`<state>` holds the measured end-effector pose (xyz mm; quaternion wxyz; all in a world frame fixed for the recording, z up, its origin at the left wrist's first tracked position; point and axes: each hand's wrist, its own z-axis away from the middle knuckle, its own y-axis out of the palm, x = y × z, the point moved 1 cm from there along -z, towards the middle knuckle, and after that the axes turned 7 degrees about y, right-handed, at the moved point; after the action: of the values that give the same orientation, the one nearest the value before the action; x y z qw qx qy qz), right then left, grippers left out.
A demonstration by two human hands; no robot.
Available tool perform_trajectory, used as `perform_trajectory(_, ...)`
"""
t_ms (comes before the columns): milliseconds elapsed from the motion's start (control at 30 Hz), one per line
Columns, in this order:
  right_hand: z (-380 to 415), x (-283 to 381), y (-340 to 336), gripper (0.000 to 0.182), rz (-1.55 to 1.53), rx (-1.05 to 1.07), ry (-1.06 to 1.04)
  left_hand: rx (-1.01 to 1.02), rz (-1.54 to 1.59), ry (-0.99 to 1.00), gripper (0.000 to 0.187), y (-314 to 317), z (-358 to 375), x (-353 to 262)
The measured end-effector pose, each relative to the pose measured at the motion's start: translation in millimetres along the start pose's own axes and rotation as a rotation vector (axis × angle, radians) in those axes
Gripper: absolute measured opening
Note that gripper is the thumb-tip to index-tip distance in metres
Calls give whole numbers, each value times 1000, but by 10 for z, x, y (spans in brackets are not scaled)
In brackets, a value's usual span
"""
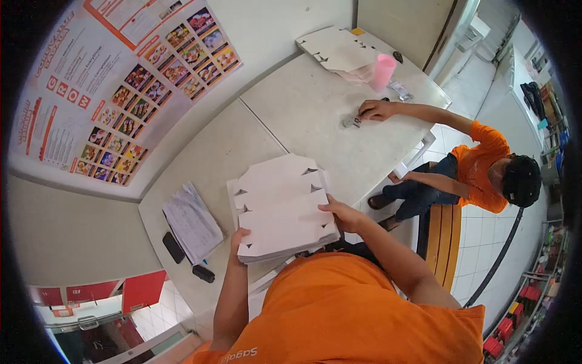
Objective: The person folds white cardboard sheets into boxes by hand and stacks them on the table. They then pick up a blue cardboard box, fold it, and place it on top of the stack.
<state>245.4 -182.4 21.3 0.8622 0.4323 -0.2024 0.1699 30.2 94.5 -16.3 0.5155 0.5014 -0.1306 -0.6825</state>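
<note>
A thick stack of flat white cardboard pieces (282, 209) with small cut slots lies at the near edge of the table. My left hand (240, 244) grips its left side, with the thumb on top and the other fingers hidden at the side. On the right side, my right hand (341, 216) holds the same stack, thumb on the top sheet. Left of the stack are an open notebook with writing (197, 223), a black phone (173, 247) and a small black object (204, 273).
Across the table (315, 115), a seated person in orange (479, 164) reaches to a small grey item (350, 121). Further back are a pink cup (382, 71), a clear packet (401, 91) and more white cardboard (339, 50). A wooden bench (441, 242) stands at right.
</note>
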Motion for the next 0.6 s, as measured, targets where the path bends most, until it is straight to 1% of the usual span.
perform_trajectory(33,-30,-40,26,85,-6,-4,11,-10,3,-7,69,-106,22,45)
perform_trajectory(100,-99,-83,34,86,183,-102,-25,-8,-30,43,61,-336,15,80)
perform_trajectory(133,-138,-112,26,86,187,-98,-20,-13,-26,47,61,-457,-28,94)
perform_trajectory(200,-206,-164,33,88,276,-189,-181,-146,-150,110,60,-668,-63,107)
perform_trajectory(233,-214,-187,39,88,282,-183,-175,-152,-144,117,60,-511,4,42)
perform_trajectory(267,-207,-196,30,89,307,-191,-230,-159,-250,126,74,-353,60,-39)
perform_trajectory(300,-204,-206,31,90,330,-200,-284,-166,-300,130,82,-68,158,-136)
perform_trajectory(333,-195,-209,59,90,335,-198,-279,-172,-350,133,90,225,257,-235)
perform_trajectory(367,-150,-202,114,90,348,-213,-288,-213,-537,182,95,565,386,-323)
perform_trajectory(400,-89,-187,187,89,362,-227,-298,-256,-724,230,101,737,452,-331)
perform_trajectory(433,14,-113,356,89,368,-223,-290,-264,-716,231,101,716,431,-267)
perform_trajectory(467,126,-5,594,90,467,-277,-198,-279,-739,230,101,645,376,-194)
perform_trajectory(500,57,-74,660,90,519,-302,-151,-295,-763,229,102,583,316,-102)
perform_trajectory(533,-12,-141,727,91,572,-325,-102,-387,-909,397,102,580,229,101)
perform_trajectory(567,-251,-387,629,91,781,-386,-380,-477,-1054,569,103,637,156,294)
perform_trajectory(600,-384,-516,592,92,985,-441,-666,-491,-1114,582,102,743,165,327)
